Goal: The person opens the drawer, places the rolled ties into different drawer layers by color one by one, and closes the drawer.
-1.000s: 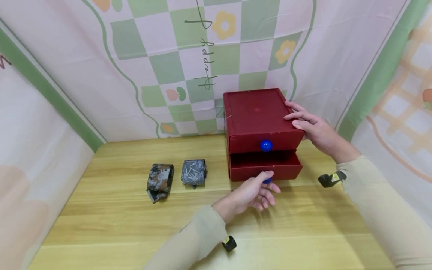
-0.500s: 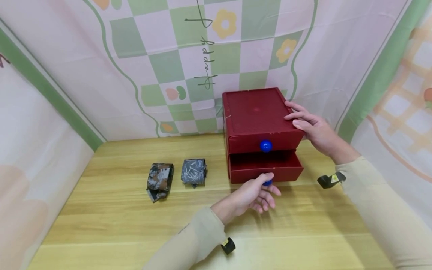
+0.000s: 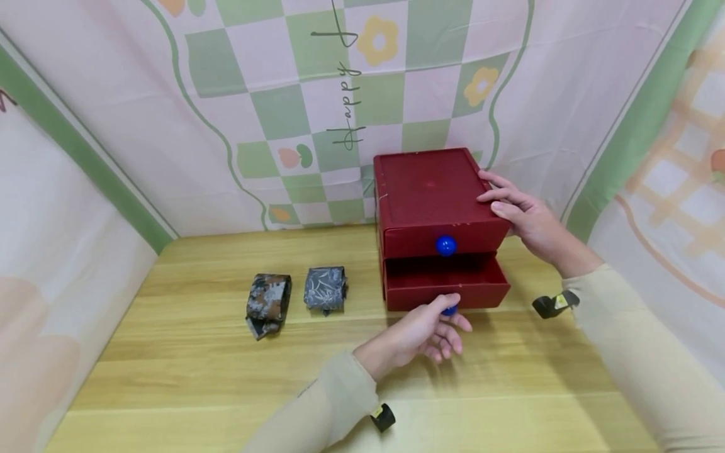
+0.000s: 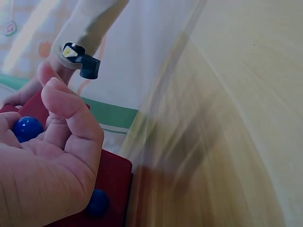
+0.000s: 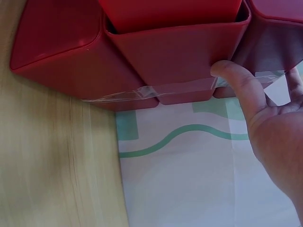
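A red two-drawer box point(image 3: 433, 185) stands at the back right of the table. Its upper drawer is closed, with a round blue knob point(image 3: 446, 245) on the front. The lower drawer point(image 3: 476, 296) is pulled partway out. My left hand point(image 3: 416, 336) holds that drawer's knob point(image 3: 450, 310) between thumb and fingers; the other fingers spread loosely below. My right hand point(image 3: 532, 223) rests on the box's top right edge, fingers on top. In the right wrist view its thumb point(image 5: 232, 78) touches the box's red side, which has clear tape along it.
Two small folded packets lie left of the box: a brown-grey camouflage one point(image 3: 269, 305) and a dark grey leaf-patterned one point(image 3: 325, 289). Patterned curtains point(image 3: 272, 189) hang close behind and at both sides of the wooden table point(image 3: 215, 390).
The lower drawer has slid slightly farther out toward me, with my left hand on its knob. My right hand stays on the box, and the packets have not moved.
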Demonstrator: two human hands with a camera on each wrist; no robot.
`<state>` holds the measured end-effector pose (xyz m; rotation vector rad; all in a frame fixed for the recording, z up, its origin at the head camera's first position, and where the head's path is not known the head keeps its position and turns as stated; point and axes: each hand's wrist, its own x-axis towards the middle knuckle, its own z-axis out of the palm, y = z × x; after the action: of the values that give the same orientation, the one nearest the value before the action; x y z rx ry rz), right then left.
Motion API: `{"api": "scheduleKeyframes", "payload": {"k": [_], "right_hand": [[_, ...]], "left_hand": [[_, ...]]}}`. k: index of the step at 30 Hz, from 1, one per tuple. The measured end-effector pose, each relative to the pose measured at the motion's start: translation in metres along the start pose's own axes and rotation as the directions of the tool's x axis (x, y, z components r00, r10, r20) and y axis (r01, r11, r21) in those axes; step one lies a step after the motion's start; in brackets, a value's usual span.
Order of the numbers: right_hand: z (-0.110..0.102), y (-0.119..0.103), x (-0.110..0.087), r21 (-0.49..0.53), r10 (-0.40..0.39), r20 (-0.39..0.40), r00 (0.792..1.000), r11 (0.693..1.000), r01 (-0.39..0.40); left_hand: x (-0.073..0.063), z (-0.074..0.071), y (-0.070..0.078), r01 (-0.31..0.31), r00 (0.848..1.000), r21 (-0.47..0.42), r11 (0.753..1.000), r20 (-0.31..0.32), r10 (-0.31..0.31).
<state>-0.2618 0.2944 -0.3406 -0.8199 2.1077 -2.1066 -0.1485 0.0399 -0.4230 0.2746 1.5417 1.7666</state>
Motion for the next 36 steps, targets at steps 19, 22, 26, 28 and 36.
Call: {"api": "scheduleKeyframes", "payload": {"k": [19, 22, 26, 28, 36], "right_hand": [[0.001, -0.001, 0.000, 0.017, -0.005, -0.004, 1.000, 1.000, 0.005], [0.002, 0.000, 0.000, 0.013, -0.004, -0.004, 1.000, 1.000, 0.004], [0.001, 0.001, 0.001, -0.004, -0.004, -0.007, 1.000, 1.000, 0.004], [0.001, 0.002, 0.001, -0.004, -0.006, -0.007, 1.000, 1.000, 0.006], [0.000, 0.003, 0.000, 0.012, -0.016, -0.002, 1.000, 1.000, 0.016]], "left_hand": [[-0.015, 0.007, -0.006, 0.037, 0.999, 0.048, 0.998, 0.032, -0.038], [-0.018, 0.009, -0.008, 0.042, 0.998, 0.052, 0.998, 0.034, -0.044], [-0.021, 0.011, -0.009, 0.043, 0.999, 0.055, 0.998, 0.028, -0.045], [-0.022, 0.012, -0.009, 0.042, 0.999, 0.062, 0.997, 0.024, -0.044], [-0.030, 0.020, -0.011, 0.054, 0.997, 0.111, 0.992, 0.053, -0.060]]}}
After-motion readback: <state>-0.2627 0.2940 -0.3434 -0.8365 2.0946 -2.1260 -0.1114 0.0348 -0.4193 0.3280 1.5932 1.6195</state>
